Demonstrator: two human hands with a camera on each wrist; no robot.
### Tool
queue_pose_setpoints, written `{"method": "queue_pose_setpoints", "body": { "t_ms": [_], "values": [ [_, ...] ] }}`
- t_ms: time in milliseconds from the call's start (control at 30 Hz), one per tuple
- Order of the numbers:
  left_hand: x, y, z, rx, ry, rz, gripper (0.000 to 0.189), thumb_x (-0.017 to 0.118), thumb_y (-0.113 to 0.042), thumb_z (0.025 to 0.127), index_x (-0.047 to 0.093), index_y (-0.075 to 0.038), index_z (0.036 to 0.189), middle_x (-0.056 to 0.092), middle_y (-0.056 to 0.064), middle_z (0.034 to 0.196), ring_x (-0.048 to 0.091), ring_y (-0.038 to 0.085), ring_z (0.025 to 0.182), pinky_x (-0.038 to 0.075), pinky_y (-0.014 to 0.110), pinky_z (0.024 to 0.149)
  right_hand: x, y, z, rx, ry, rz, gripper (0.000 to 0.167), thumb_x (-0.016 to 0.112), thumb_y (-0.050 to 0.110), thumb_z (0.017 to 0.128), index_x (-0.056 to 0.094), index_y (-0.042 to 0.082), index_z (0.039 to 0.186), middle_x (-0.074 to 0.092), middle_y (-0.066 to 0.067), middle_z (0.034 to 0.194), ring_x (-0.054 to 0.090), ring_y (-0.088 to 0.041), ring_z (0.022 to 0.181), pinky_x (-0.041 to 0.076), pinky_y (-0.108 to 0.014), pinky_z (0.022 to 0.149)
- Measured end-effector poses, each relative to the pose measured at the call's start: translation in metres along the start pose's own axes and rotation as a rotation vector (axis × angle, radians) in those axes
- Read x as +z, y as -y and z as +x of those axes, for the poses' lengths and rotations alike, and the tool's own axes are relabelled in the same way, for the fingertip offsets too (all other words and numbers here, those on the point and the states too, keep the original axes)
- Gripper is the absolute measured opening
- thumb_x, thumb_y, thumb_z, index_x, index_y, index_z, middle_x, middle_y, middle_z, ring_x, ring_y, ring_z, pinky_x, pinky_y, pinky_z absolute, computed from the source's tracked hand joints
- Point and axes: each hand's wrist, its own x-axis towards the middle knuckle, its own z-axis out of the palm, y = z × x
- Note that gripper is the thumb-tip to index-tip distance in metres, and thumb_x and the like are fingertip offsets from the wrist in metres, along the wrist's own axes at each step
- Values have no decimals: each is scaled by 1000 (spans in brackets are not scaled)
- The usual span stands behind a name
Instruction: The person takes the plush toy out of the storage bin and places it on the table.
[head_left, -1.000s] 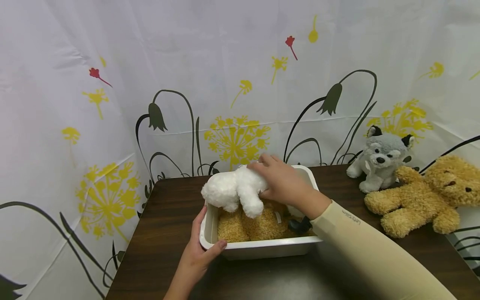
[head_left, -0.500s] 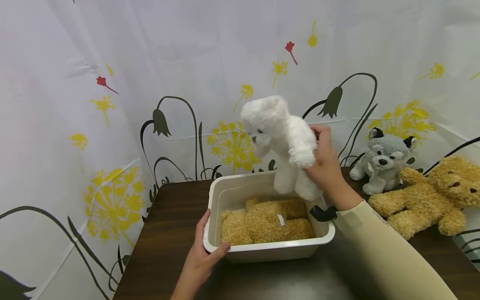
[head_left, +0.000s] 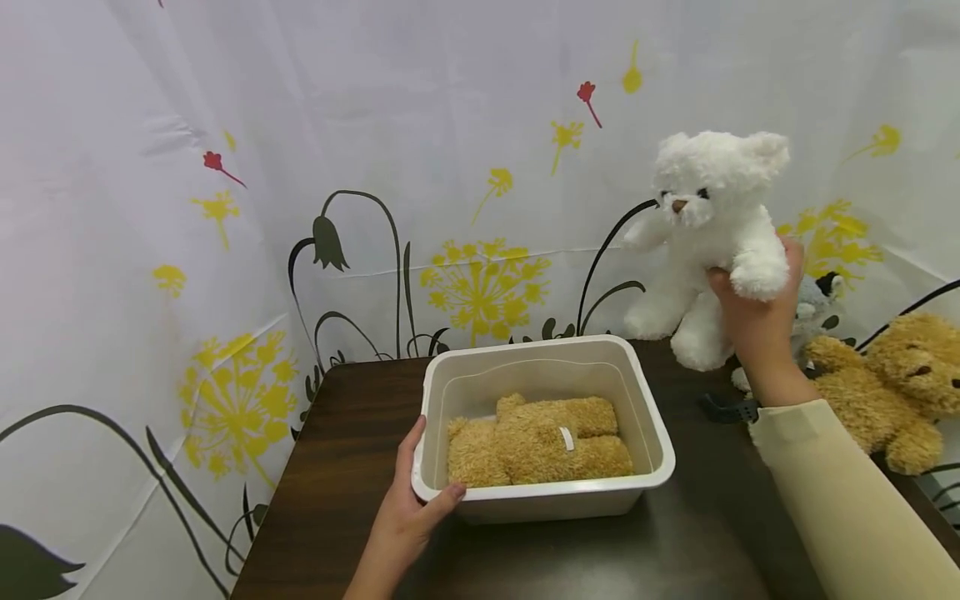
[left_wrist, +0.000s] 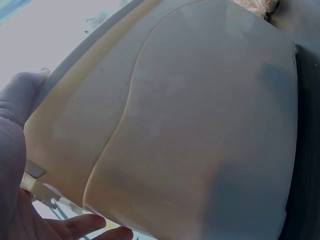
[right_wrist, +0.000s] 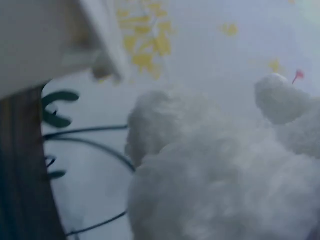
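Note:
A white teddy bear [head_left: 708,225] hangs upright above the table's back right, gripped around its body by my right hand [head_left: 761,317]. Its fluffy white fur [right_wrist: 215,180] fills much of the right wrist view. My left hand [head_left: 405,512] grips the left front corner of a white plastic tub [head_left: 551,497], thumb over the rim. In the left wrist view the tub's outer wall [left_wrist: 200,120] lies beside the left hand's fingers [left_wrist: 82,225]. Inside the tub a golden-brown plush toy [head_left: 540,442] lies face down, a white tag on it.
Right of the tub, another golden-brown teddy bear [head_left: 892,383] lies on the dark wooden table [head_left: 337,467]. A grey and white plush dog [head_left: 813,308] sits behind the right hand, mostly hidden. A flower-printed curtain [head_left: 450,150] hangs behind the table.
My right hand has lifted the white teddy bear out of the tub and carried it up and to the right, turning it upright. The left hand keeps its hold on the tub.

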Motion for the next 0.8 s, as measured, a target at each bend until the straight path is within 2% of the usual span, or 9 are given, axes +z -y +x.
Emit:
{"method": "queue_pose_setpoints", "body": {
  "t_ms": [67,100,167,300,367,467,600,700,800],
  "values": [
    [-1,0,0,0,-4,11,103,85,-15,93,23,-40,171,46,25,158,60,39,128,61,32,90,-3,-10,1,0,-25,21,63,84,12,87,51,17,140,54,12,129,55,-7,112,40,-26,97],
    [-2,0,0,0,-5,12,103,85,-14,93,23,-40,171,45,25,159,60,40,128,61,33,90,-3,-15,1,2,-26,68,58,83,9,87,55,12,138,58,8,128,57,-10,110,41,-27,97],
    [-2,0,-1,-2,-3,12,103,85,-15,93,23,-40,171,45,24,160,59,40,129,61,32,91,-4,-24,-1,34,-39,106,51,81,6,89,60,11,136,64,8,124,59,-9,109,43,-26,96],
    [-2,1,-1,-7,-1,6,103,85,-15,93,23,-41,171,44,25,160,59,40,130,61,33,92,-7,-42,-10,179,-37,158,44,82,4,93,68,15,133,70,11,121,63,-7,114,46,-21,99],
    [-2,1,-1,-9,-6,13,102,86,-16,93,24,-41,171,44,24,160,59,40,130,61,34,92,-8,-51,-17,250,-20,90,43,82,11,96,67,22,134,68,18,122,62,-1,117,46,-17,100],
    [-2,3,-2,-8,-14,23,102,86,-15,93,25,-41,171,45,24,160,59,40,130,61,34,92,-6,-64,-22,306,20,88,44,83,11,96,67,21,136,68,17,124,62,-2,119,47,-16,101],
    [0,3,-3,-10,-30,34,101,86,-15,93,26,-42,170,46,23,160,59,41,130,61,34,92,0,-78,-27,414,28,160,45,82,7,95,67,21,135,67,13,127,60,-6,121,48,-13,99],
    [1,3,-2,-13,-34,32,102,87,-16,92,26,-44,169,47,22,160,60,41,129,61,35,91,3,-86,-30,460,38,136,50,78,6,97,63,21,142,63,10,137,56,-11,132,45,-18,109],
    [1,1,-1,-7,-29,24,102,86,-16,92,26,-44,170,47,23,159,61,40,128,62,34,90,4,-93,-33,487,44,72,56,73,7,100,57,20,152,57,4,149,51,-16,141,40,-29,121]
  ]
}}
